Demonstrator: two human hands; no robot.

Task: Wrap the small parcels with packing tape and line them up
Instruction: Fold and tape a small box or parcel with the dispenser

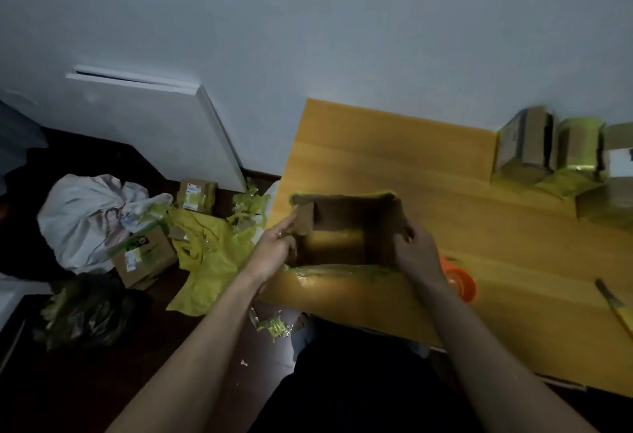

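An open cardboard box [346, 230] sits on the wooden table [394, 158], near its 9 o'clock edge, mouth up w/ the flaps standing. Yellowish tape shows along its near rim & top edge.

Left hand [274, 247] grips the box's 9 o'clock side, fingers pinching the small end flap [305, 218]. Right hand [416, 254] holds the 3 o'clock wall, fingers curled over the rim. Both closed on the box, neither holding tape.

Step in hand, by my read: prepping this parcel, i.e. folding the flaps shut before taping. Not sealed yet; inside looks empty, tho the light is dim so can't be sure.

Orange tape roll [460, 283] lies on the table just beside the right wrist, at 4 o'clock from the box, partly hidden by the forearm. A thin blade-like tool [613, 302] lies further out toward 4 o'clock; prob. a cutter, too blurred to say.

Finished parcels [561, 158], tape-wrapped, stand in a row at 2 o'clock against the wall, touching each other. The row is started but there's room to extend.

Next move calls for: fold end flaps in, then long flaps over, hold them down w/ one hand, free the right hand for the roll. Flaps likely spring back, so pressure must stay on while the tape starts.

On the floor at 9 o'clock: more boxes [144, 254], a white bag [85, 217], yellow plastic [209, 254] & tape scraps.
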